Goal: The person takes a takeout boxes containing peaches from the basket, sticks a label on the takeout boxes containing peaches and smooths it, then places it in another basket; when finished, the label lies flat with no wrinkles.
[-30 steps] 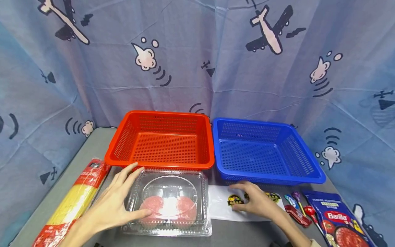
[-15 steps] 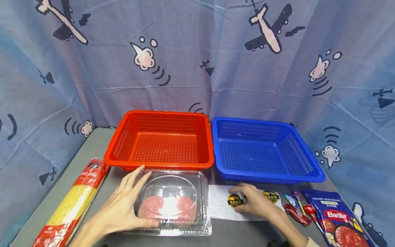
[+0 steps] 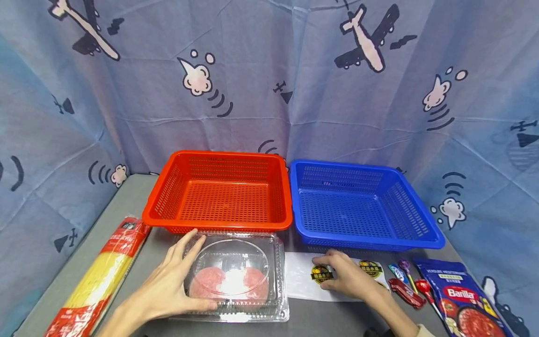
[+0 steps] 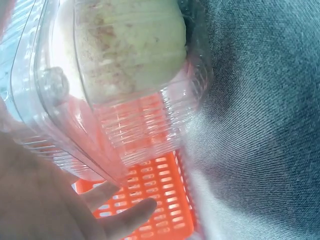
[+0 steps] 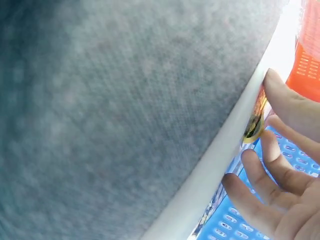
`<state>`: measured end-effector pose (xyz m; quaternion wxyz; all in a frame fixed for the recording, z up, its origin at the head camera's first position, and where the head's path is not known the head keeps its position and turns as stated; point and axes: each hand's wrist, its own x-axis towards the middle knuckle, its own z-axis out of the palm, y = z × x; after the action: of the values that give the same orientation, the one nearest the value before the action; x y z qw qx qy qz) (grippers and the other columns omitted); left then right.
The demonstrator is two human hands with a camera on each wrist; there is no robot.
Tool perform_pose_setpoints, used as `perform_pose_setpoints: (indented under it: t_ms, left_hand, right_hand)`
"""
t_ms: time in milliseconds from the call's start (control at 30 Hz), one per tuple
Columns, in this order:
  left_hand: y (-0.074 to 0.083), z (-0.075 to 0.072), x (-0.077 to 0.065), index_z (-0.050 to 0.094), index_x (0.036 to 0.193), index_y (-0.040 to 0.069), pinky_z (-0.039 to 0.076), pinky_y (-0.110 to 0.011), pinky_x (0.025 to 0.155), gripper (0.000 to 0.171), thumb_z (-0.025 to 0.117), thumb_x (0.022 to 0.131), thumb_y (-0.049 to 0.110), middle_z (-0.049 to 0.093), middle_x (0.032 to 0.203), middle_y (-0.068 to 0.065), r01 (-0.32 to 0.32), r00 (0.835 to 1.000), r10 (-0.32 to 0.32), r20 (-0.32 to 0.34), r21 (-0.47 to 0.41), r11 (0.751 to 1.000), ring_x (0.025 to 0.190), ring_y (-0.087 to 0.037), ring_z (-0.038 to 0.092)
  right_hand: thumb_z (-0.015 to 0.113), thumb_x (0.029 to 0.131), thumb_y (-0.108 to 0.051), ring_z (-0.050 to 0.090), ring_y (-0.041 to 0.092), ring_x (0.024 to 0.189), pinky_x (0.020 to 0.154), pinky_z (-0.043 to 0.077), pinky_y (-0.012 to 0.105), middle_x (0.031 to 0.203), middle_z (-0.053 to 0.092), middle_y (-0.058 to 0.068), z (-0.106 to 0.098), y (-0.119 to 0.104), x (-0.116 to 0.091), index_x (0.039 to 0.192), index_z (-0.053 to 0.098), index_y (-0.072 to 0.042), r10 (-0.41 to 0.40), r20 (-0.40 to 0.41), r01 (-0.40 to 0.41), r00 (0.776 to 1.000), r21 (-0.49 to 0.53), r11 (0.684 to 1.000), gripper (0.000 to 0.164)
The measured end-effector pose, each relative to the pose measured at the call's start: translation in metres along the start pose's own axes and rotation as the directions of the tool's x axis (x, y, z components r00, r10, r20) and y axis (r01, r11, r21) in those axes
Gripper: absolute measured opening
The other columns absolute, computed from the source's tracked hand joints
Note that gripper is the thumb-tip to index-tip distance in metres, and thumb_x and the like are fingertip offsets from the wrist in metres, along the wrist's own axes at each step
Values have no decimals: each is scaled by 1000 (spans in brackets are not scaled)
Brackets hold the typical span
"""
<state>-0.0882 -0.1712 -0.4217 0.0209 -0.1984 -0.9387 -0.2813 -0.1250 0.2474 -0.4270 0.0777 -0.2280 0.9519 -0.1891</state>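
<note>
The left hand (image 3: 168, 286) is spread, the right hand (image 3: 346, 276) gently bent.

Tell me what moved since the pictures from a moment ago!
The left hand moved right, further over the clear square plastic box; I can't tell whether it grips it. The right hand stayed over the flat white sheet with round black-and-yellow stickers. The box, red plastic basket and blue plastic basket stayed put.

Head view high over worktop (image 3: 134, 196), facing down toward its far edge, wrist views low, close, tilted, left sharing clear box (image 3: 233, 255) and red basket (image 3: 225, 201), right white sheet (image 3: 301, 276) and blue basket (image 3: 341, 210)
</note>
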Motion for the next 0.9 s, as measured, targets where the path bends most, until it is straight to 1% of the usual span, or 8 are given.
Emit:
perform_pose_setpoints:
  t_ms: [100, 167, 267, 333, 500, 767, 900]
  left_hand:
    - [0, 0, 0, 23, 164, 24, 49, -75, 84, 128, 78, 63, 80, 16, 169, -4, 11, 1000, -11, 7, -1, 1000, 144, -42, 35]
    - [0, 0, 1, 23, 164, 25, 49, -75, 84, 128, 78, 63, 81, 15, 170, -3, 13, 1000, -13, 9, -1, 1000, 144, -42, 35]
    - [0, -1, 0, 22, 165, 25, 49, -75, 83, 128, 78, 64, 81, 15, 169, -2, 10, 1000, -10, 11, 0, 1000, 144, -42, 35]
    - [1, -1, 0, 22, 165, 24, 49, -75, 83, 128, 78, 64, 81, 15, 170, -2, 11, 1000, -11, 12, 0, 1000, 144, -42, 35]
    - [0, 0, 1, 23, 164, 24, 48, -76, 83, 128, 77, 64, 82, 14, 170, -2, 20, 1000, -20, 18, 2, 1000, 145, -42, 35]
    - [0, 1, 1, 24, 164, 23, 49, -75, 84, 127, 77, 64, 81, 15, 170, -2, 30, 999, -30, 26, 2, 1000, 145, -41, 35]
    - [0, 1, 1, 25, 164, 22, 49, -75, 83, 127, 77, 64, 81, 15, 170, -2, 32, 999, -33, 25, 4, 999, 145, -41, 35]
  right_hand:
    - [91, 72, -19, 51, 12, 88, 74, 47, 30, 97, 62, -1, 0, -1, 0, 118, 76, -6, 23, 7, -23, 1000, -1, 1000, 51]
    - [91, 72, -19, 50, 12, 90, 76, 47, 32, 96, 59, -3, 1, -1, -1, 114, 78, -10, 27, -1, -27, 1000, -9, 1000, 46]
    - [91, 72, -20, 54, 15, 95, 81, 50, 38, 100, 61, -4, 1, -1, -2, 109, 77, -15, 5, -25, -5, 1000, -25, 1000, 40]
    - [91, 73, -20, 58, 17, 97, 83, 52, 41, 102, 65, -5, 0, 1, -3, 107, 75, -17, -25, -39, 24, 999, -25, 999, 38]
    - [89, 75, -19, 61, 15, 94, 80, 52, 35, 102, 69, -5, 0, 4, -4, 107, 70, -17, -86, -43, 87, 995, 7, 996, 38]
    - [90, 73, -13, 55, 7, 85, 72, 49, 26, 93, 64, -5, 0, 5, -3, 106, 69, -15, -121, -61, 124, 991, 41, 991, 39]
    - [90, 73, -15, 58, 8, 87, 73, 51, 27, 94, 64, -6, 1, 4, -4, 104, 69, -17, -121, -67, 123, 990, 23, 992, 38]
